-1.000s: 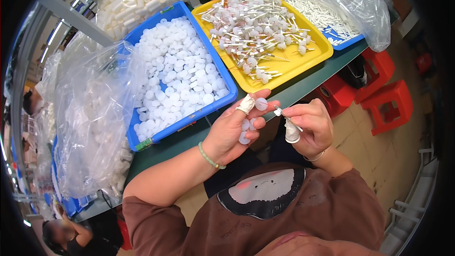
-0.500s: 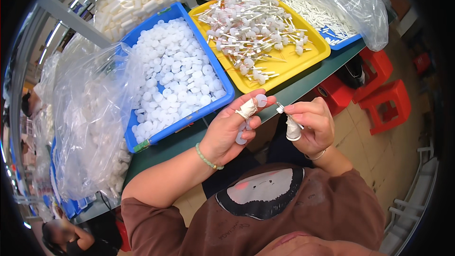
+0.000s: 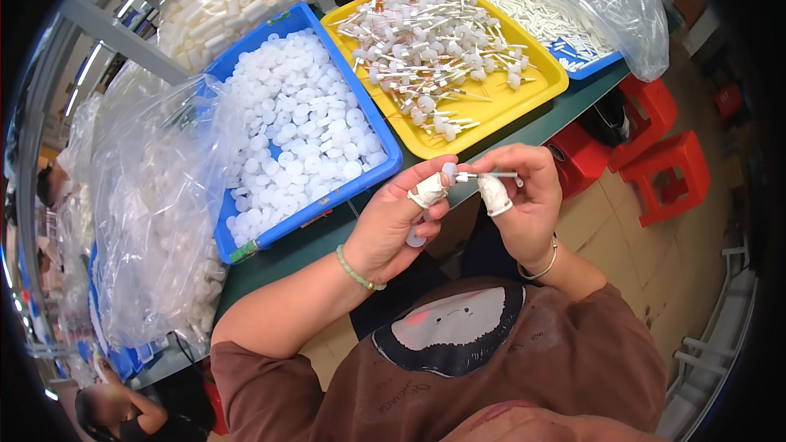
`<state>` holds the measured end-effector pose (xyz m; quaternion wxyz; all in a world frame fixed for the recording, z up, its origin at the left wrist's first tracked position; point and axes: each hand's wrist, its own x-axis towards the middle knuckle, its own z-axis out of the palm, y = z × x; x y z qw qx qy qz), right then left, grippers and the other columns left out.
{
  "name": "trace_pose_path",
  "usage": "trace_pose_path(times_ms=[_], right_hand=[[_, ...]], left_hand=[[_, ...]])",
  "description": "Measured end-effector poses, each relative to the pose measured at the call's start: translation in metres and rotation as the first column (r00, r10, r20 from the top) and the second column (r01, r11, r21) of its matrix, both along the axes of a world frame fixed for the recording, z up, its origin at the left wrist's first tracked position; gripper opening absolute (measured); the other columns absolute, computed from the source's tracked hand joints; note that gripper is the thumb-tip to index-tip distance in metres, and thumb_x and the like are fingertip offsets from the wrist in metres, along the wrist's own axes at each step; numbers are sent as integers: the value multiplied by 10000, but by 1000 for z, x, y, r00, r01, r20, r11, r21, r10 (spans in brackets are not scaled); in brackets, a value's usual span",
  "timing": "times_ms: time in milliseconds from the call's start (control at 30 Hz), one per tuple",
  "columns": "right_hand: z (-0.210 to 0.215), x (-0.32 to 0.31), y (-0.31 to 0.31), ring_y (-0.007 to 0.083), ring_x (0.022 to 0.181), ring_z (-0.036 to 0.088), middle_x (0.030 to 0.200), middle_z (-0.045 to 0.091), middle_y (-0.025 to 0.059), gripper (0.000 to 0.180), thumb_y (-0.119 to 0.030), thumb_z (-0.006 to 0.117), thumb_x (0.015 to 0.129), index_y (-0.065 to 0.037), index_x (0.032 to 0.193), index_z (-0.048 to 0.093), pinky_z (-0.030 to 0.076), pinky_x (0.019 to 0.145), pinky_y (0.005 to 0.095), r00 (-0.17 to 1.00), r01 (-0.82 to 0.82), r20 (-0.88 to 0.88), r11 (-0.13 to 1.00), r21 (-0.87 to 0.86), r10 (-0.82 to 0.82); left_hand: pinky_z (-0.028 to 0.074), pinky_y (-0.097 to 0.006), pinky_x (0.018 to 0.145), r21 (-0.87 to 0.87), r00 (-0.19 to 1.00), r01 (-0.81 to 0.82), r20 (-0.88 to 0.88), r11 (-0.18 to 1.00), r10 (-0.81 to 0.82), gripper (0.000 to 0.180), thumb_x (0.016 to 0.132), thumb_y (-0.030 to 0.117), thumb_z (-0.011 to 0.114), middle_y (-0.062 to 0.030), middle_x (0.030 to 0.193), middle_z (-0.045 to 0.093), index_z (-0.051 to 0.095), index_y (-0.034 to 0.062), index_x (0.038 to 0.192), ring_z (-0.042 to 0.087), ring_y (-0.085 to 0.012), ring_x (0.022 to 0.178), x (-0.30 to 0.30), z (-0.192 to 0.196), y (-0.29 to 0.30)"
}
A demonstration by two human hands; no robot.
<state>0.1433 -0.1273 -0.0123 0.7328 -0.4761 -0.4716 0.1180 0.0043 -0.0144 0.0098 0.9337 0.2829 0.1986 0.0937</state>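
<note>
My left hand (image 3: 395, 219) pinches a translucent white plastic disc (image 3: 449, 170) between thumb and fingertip. More discs (image 3: 415, 236) are tucked under its curled fingers. Facing it, my right hand (image 3: 532, 200) grips a thin white stick (image 3: 501, 175) between thumb and fingers. The stick lies roughly level, its left end with a small white piece (image 3: 462, 177) right against the disc. Whether the stick passes into the disc cannot be made out. White finger covers wrap both thumbs. Just beyond my hands stands a yellow tray (image 3: 512, 119) heaped with stick-and-disc pieces (image 3: 434, 49).
A blue tray (image 3: 395, 165) of loose white discs stands left of the yellow one. Another blue tray (image 3: 602, 65) at far right holds short white tubes. Clear plastic bags (image 3: 151, 221) crowd the left. Red stools (image 3: 667, 176) stand at right. Another person (image 3: 123, 409) sits at lower left.
My right hand has moved up and left, bringing the stick from a downward slant to level. The small white piece, apart from the disc before, now meets it.
</note>
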Motion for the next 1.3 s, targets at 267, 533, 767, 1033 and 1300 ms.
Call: trace_pose_path(times_ms=[267, 533, 767, 1033, 1300], right_hand=[[25, 13, 1, 276, 726, 598, 808, 608, 92, 282, -24, 666, 699, -78, 974, 650, 480, 619, 353, 772, 209, 629, 971, -120, -89], [19, 15, 0, 267, 653, 556, 756, 566, 67, 294, -72, 690, 728, -74, 1002, 584, 441, 579, 358, 602, 318, 786, 946, -69, -144], [14, 5, 2, 280, 643, 544, 737, 549, 97, 161, -73, 649, 801, -52, 916, 539, 440, 582, 344, 827, 188, 559, 966, -180, -58], [17, 5, -2, 280, 645, 560, 771, 567, 110, 125, -103, 606, 853, -40, 916, 518, 444, 543, 355, 924, 15, 362, 936, -352, 122], [14, 15, 1, 281, 610, 523, 778, 536, 85, 157, -107, 577, 844, -39, 957, 492, 444, 567, 375, 683, 158, 730, 977, -142, -4]], left_hand=[[338, -146, 487, 161, 994, -73, -72, 984, 86, 316, 915, 111, 601, 19, 941, 533, 543, 66, 1222, 428, -31, 672, 3, 0, -2], [333, -146, 491, 152, 995, -86, -35, 985, 93, 307, 913, 120, 609, 19, 918, 538, 558, 56, 1208, 422, -33, 671, 2, -2, -2], [341, -159, 495, 190, 996, -81, -29, 978, 88, 269, 897, 112, 631, 18, 912, 566, 607, 68, 1162, 425, -33, 651, 1, -4, -4], [348, -160, 510, 331, 996, -92, 21, 939, 90, 271, 862, 96, 672, -30, 979, 647, 631, 51, 1125, 468, -23, 637, -2, -10, -5], [331, -153, 484, 328, 998, -9, -59, 945, 30, 195, 901, 136, 633, 5, 926, 607, 619, 84, 1089, 405, -24, 599, -1, -5, -4]])
